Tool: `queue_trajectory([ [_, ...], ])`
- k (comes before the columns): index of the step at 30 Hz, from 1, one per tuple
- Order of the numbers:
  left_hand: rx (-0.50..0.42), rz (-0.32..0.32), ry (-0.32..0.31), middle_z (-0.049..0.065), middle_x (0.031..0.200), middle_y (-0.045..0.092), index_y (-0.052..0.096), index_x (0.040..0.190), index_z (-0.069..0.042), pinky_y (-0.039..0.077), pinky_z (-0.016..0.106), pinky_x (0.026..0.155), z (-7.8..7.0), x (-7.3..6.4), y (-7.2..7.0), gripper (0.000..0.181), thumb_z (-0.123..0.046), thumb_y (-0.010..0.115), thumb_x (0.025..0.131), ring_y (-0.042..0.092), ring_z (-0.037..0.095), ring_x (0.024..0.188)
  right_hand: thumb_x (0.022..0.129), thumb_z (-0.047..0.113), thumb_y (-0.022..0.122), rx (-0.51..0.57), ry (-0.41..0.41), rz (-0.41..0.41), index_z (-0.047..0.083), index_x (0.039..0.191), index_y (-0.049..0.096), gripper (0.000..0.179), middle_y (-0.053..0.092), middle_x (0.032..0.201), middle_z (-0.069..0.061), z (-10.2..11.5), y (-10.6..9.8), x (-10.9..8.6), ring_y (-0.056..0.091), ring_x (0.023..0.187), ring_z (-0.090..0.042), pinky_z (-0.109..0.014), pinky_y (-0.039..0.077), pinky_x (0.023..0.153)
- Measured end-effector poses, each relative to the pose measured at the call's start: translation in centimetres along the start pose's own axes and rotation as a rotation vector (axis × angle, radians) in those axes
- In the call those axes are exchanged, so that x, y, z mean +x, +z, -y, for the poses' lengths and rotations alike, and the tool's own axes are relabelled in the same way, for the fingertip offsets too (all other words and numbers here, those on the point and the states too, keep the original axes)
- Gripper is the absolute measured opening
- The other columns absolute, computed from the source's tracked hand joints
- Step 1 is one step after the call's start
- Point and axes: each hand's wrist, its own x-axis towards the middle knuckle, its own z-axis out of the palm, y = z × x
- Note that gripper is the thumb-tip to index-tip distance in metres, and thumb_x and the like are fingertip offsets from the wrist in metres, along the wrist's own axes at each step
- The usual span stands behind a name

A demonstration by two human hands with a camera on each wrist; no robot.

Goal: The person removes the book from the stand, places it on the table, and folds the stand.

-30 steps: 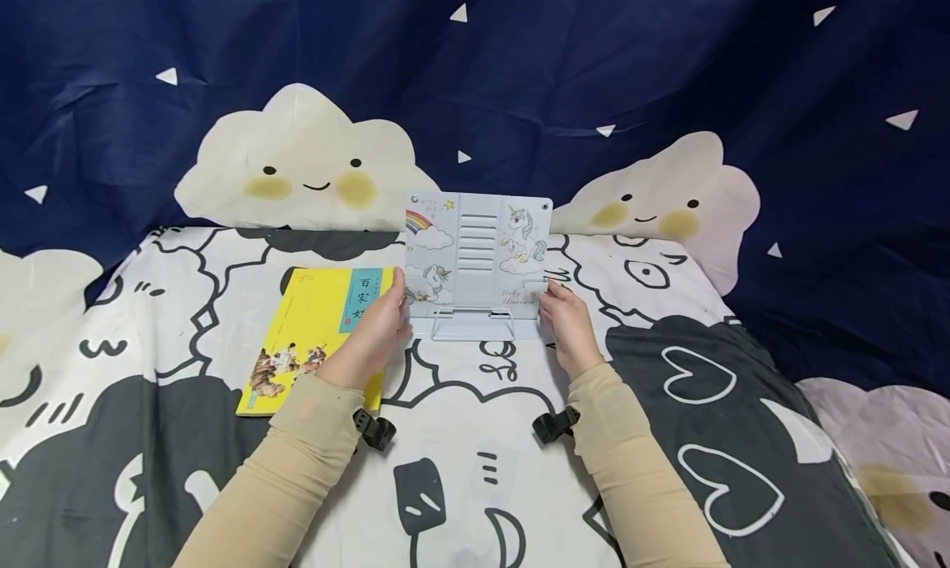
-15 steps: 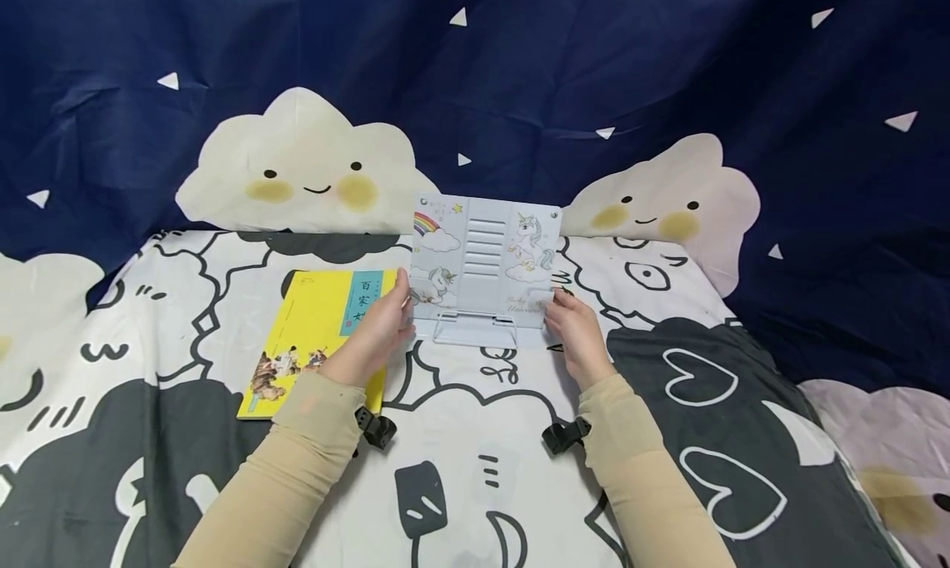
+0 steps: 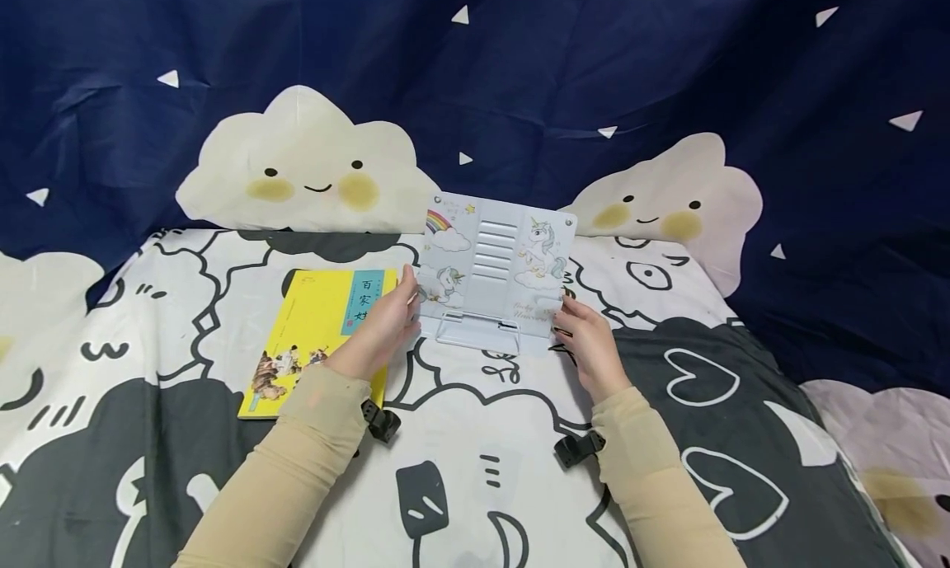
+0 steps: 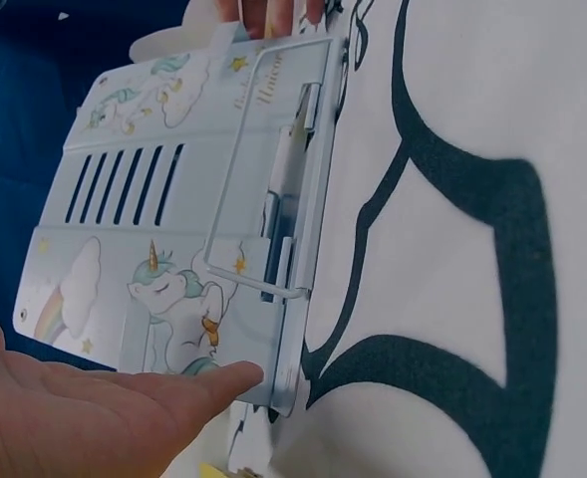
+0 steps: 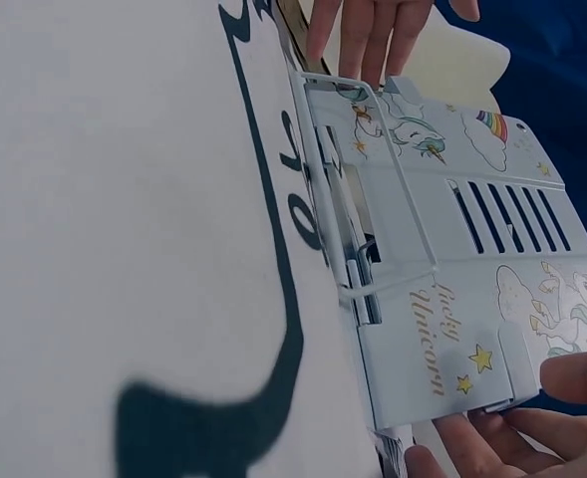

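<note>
A pale blue metal book stand [image 3: 499, 271] stands upright and leans back on the bed, its front turned slightly. Unicorns, a rainbow and a column of slots mark its panel. At its foot sits a wire page holder [image 4: 216, 214]. My left hand [image 3: 384, 322] lies along the left edge with straight fingers; the thumb is apart from the panel in the right wrist view. My right hand [image 3: 591, 347] holds the lower right edge, with curled fingers [image 5: 487, 443] beneath and behind it and the thumb in front. Both wrists wear black camera mounts.
A yellow book [image 3: 315, 329] with a blue title label lies flat to the left, partly under my left forearm. Black-and-white cartoon bedding [image 3: 475, 469] spreads beneath everything. Behind hangs a dark blue cloth [image 3: 519, 73] with smiling clouds and white triangles.
The book stand has shifted right and turned, its right side coming nearer to me. My right hand has moved right and slightly down with it; my left hand has moved slightly right.
</note>
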Motion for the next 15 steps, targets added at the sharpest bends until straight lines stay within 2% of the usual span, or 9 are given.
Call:
queue_trajectory([
  [11,0.014,0.011,-0.015,-0.002,0.169,0.003,0.002,0.161,-0.02,0.021,0.041,0.125,-0.4,0.6,0.4,0.076,-0.064,0.022,0.102,0.008,0.017,0.155,0.103,0.009,0.046,-0.01,0.007,-0.002,-0.001,0.155,0.026,0.056,0.034,0.157,-0.019,-0.2,-0.9,-0.9,0.04,0.141,-0.029,-0.041,0.034,0.118],
  [15,-0.002,0.019,-0.015,-0.001,0.169,0.001,0.0,0.161,-0.021,0.018,0.042,0.125,-0.5,1.0,0.6,0.075,-0.062,0.022,0.102,0.005,0.018,0.155,0.103,0.008,0.046,-0.03,0.006,0.001,-0.002,0.154,0.027,0.056,0.033,0.158,-0.02,-0.3,-1.0,-1.4,0.039,0.142,-0.03,-0.04,0.034,0.118],
])
